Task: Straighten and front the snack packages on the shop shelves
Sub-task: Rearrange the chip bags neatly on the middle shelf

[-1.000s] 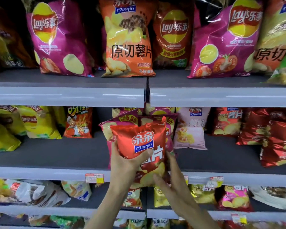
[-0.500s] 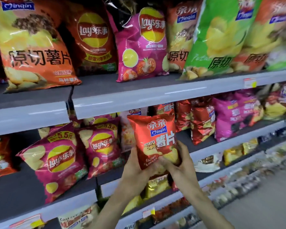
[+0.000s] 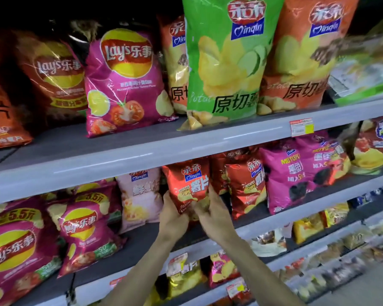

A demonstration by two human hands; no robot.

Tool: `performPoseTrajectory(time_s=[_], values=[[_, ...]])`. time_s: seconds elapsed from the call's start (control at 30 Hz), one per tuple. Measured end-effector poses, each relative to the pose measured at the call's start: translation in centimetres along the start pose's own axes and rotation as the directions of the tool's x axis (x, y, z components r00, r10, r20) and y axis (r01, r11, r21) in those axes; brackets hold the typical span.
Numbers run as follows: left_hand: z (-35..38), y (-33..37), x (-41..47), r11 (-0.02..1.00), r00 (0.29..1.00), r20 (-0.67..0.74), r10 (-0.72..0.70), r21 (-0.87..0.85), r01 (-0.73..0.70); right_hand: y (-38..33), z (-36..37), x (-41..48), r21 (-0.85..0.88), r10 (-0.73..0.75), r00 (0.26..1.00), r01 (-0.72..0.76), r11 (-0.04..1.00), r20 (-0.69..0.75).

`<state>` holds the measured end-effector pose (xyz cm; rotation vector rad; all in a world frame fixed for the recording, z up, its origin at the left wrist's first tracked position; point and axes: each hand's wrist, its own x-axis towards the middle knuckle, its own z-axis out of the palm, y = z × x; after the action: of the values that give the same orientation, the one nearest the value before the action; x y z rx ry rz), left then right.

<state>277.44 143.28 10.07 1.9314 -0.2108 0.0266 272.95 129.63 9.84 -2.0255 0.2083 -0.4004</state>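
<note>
Both the left hand (image 3: 174, 214) and right hand (image 3: 212, 214) grip the red chip bag (image 3: 189, 184) by its lower corners, just above them on the middle shelf (image 3: 263, 219). Light, crinkly, slippery, contents crushable; hold the edges gently.

You've carried the red chip bag (image 3: 189, 184) rightward, away from the pink Lay's bags (image 3: 84, 224), and in over the middle shelf (image 3: 142, 237), between the pale pink bag (image 3: 139, 195) and the matching red bags (image 3: 245, 184). Your left hand (image 3: 174, 215) and right hand (image 3: 212, 214) now grip its lower end.
</note>
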Motion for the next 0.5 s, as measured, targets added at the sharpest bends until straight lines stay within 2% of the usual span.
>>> performPoseTrajectory(time_s=[0.1,0.3,0.4,0.5], values=[[1.6,0.5,0.9,0.999,0.999,-0.023,-0.04,0.026,0.041,1.1,-0.1,1.5,0.008,0.0,0.995,-0.001,1.0,0.097],[3.1,-1.1,3.5,0.995,0.995,-0.038,-0.094,0.009,0.095,3.4,-1.4,1.5,-0.019,-0.05,0.989,0.053,0.998,0.143],[3.0,-0.9,3.4,0.992,0.997,-0.009,-0.072,0.1,0.072,3.9,-2.2,1.1,-0.036,-0.075,0.984,0.082,0.996,0.161],[2.0,-0.5,2.6,0.972,0.999,0.045,-0.003,0.234,-0.007,3.7,-2.9,0.8,-0.085,-0.08,0.984,0.094,0.992,0.16]])
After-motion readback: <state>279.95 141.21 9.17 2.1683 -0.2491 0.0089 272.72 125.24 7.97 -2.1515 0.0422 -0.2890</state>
